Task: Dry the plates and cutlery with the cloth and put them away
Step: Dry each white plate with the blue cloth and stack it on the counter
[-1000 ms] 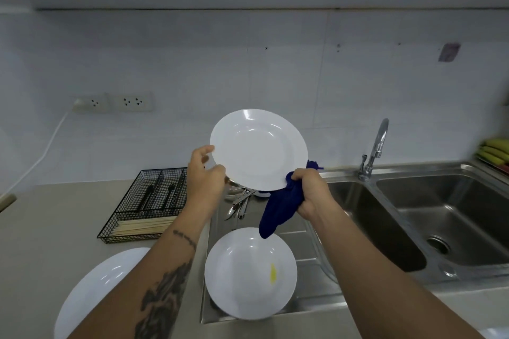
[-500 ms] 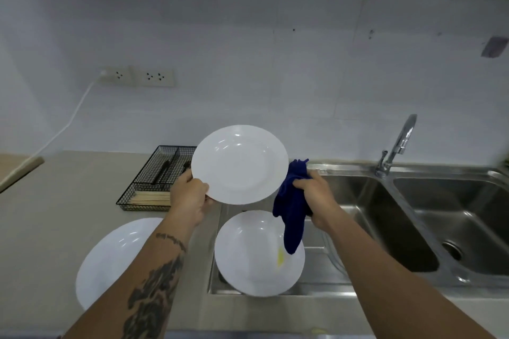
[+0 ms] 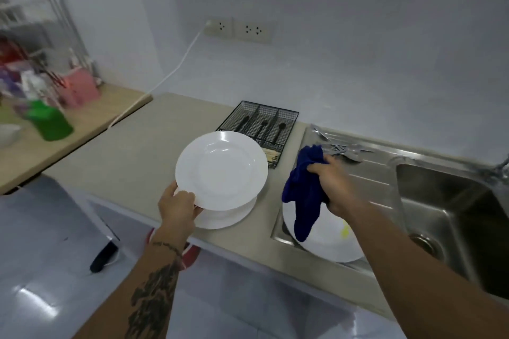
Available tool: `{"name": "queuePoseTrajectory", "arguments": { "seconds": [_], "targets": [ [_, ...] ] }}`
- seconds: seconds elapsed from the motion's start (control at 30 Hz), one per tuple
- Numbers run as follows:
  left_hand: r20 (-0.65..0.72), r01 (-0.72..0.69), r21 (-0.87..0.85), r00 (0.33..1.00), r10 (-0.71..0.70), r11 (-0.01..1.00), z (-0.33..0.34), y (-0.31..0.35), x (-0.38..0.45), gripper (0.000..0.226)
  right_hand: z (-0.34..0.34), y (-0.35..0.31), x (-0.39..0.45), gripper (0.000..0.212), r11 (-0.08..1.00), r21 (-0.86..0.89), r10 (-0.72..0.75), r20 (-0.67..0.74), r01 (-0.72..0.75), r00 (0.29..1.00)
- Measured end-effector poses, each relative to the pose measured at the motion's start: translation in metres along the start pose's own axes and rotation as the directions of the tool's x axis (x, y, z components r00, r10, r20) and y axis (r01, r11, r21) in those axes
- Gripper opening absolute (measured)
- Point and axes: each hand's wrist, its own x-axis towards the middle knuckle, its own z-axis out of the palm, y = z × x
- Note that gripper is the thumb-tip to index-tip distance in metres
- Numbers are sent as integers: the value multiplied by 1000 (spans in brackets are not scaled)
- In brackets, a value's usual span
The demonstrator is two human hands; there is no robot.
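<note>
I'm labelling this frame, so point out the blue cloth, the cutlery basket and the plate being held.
blue cloth (image 3: pixel 304 195), head view, middle of the hanging fabric.
cutlery basket (image 3: pixel 259 118), head view, wire mesh floor.
held plate (image 3: pixel 221 170), head view, centre of its well.

Bare counter (image 3: pixel 143 146) lies open leftward — wire cutlery tray (image 3: pixel 259 125) blocks behind the stacked plate (image 3: pixel 228 219).

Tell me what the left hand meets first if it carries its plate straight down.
Likely the white plate on the counter directly beneath: the left hand holds its plate just above it, though the gap is unclear.
</note>
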Motion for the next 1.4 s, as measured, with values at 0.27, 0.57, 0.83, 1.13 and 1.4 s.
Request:
{"name": "queuePoseTrajectory", "arguments": {
  "seconds": [0.27, 0.57, 0.83, 1.13, 1.4],
  "targets": [
    [-109, 34, 124, 994, -21, 992, -32, -12, 14, 57, 37, 8, 0, 23, 998, -30, 51, 37, -50, 998],
    [-188, -8, 392, 978, 88, 920, -25, -21, 16, 52, 41, 5, 0, 23, 996, -21, 90, 48, -89, 995],
    [-142, -11, 607, 982, 121, 795, -24, -25, 26, 44, 29, 5, 6, 29, 995, -1, 102, 26, -102, 994],
    [-83, -66, 719, 980, 180, 692, -24, -21, 33, 37, 38, 10, 11, 25, 993, -8, 118, 17, -118, 993],
    [-78, -7, 871, 985, 151, 492, -23, -17, 36, 45, 42, 6, 11, 20, 994, -17, 109, 36, -109, 993]
  ]
}}
